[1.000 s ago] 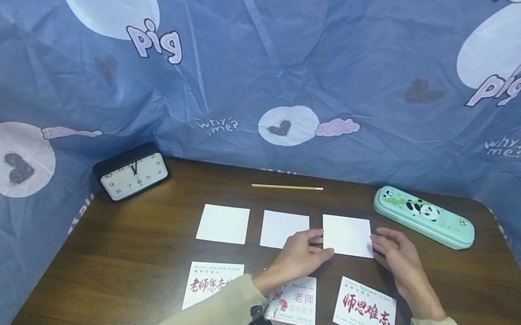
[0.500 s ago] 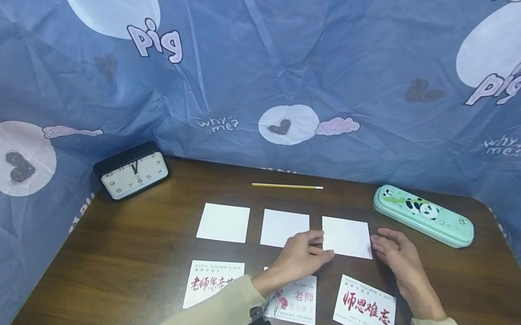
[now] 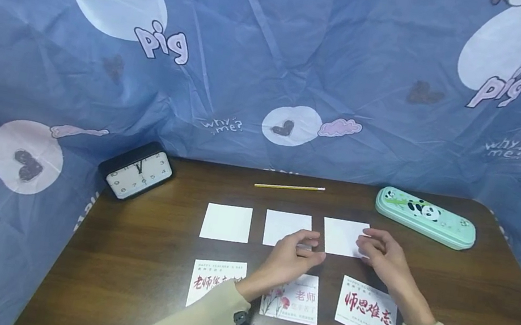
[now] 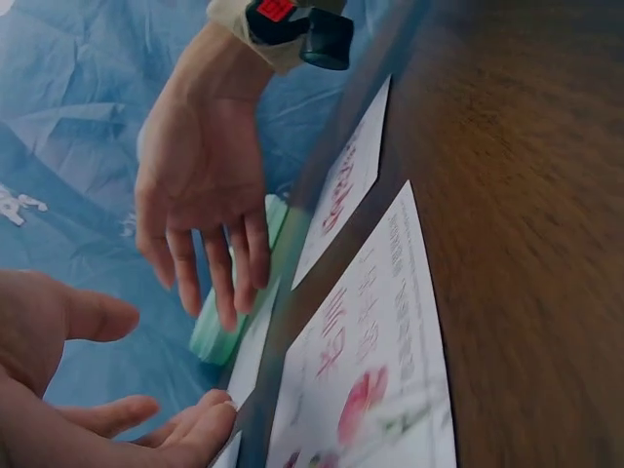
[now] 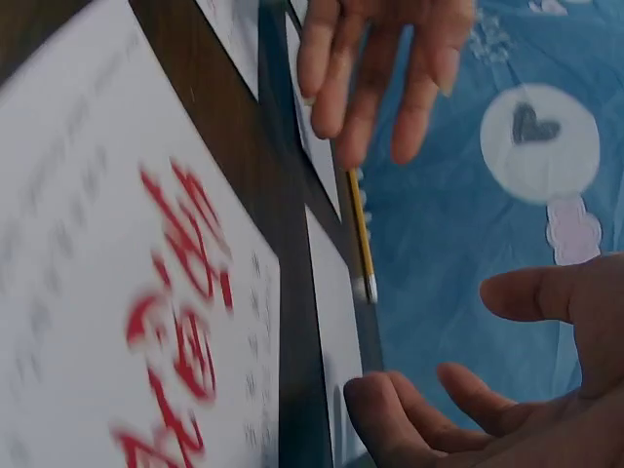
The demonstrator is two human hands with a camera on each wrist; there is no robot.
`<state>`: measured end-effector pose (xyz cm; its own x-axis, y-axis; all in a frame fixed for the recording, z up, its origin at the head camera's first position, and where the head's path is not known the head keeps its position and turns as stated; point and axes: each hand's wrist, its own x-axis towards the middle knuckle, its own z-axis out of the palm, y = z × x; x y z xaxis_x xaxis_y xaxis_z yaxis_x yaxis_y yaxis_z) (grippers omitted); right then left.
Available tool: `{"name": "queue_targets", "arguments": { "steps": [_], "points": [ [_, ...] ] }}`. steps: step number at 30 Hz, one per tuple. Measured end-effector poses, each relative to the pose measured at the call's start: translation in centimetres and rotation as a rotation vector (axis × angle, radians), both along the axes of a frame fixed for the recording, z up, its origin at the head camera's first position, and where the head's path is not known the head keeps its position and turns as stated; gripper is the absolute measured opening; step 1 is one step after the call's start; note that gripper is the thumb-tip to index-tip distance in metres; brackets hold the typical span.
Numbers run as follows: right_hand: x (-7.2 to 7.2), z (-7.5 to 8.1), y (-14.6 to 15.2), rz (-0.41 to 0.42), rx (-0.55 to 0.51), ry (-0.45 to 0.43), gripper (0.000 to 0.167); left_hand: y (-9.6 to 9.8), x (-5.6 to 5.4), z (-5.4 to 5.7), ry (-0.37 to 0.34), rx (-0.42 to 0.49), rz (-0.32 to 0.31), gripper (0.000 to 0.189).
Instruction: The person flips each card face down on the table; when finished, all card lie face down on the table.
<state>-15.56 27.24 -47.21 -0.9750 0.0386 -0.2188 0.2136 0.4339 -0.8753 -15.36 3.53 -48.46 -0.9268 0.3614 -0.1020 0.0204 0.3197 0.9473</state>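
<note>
Presently, right of frame centre: left hand (image 3: 287,256), right hand (image 3: 387,261), relaxed, empty, by rightmost blank card (image 3: 343,238); placing seemingly done, withdrawal called for.

Right hand (image 3: 383,258) partly hides rightmost blank card (image 3: 342,238).

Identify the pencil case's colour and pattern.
The pencil case is mint green with a panda print, clearest in the head view.

White card (image 3: 342,238), lying flat — apparently blank
</note>
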Motion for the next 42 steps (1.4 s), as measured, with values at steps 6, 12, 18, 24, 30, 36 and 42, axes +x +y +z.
{"name": "queue_targets", "arguments": {
  "steps": [6, 12, 18, 24, 30, 36, 42],
  "points": [
    [0.5, 0.0, -2.9, 0.072, -0.015, 0.005, 0.049, -3.3, 0.4, 0.6, 0.020, -0.012, -0.009, 0.049],
    [1.0, -0.3, -5.6, 0.156, -0.036, 0.002, 0.047, -7.1, 1.2, 1.0, 0.034, -0.048, -0.018, 0.049],
    [1.8, -0.6, -8.5, 0.221, -0.023, 0.000, 0.046, -11.1, 2.4, 1.2, 0.072, -0.097, 0.030, 0.047],
    [2.7, -0.9, -10.7, 0.300, -0.067, -0.002, 0.043, -14.3, 3.7, 1.2, 0.055, -0.077, 0.144, 0.041],
    [3.5, -0.8, -12.5, 0.403, -0.225, -0.071, 0.047, -16.3, 5.1, 0.9, 0.060, -0.105, 0.257, 0.036],
    [4.6, -0.8, -14.2, 0.436, -0.346, -0.144, 0.051, -17.6, 6.7, 0.8, 0.078, -0.185, 0.317, 0.040],
    [5.8, -0.9, -15.9, 0.380, -0.397, -0.187, 0.055, -18.7, 8.2, 1.2, 0.073, -0.242, 0.368, 0.051]
  ]
}}
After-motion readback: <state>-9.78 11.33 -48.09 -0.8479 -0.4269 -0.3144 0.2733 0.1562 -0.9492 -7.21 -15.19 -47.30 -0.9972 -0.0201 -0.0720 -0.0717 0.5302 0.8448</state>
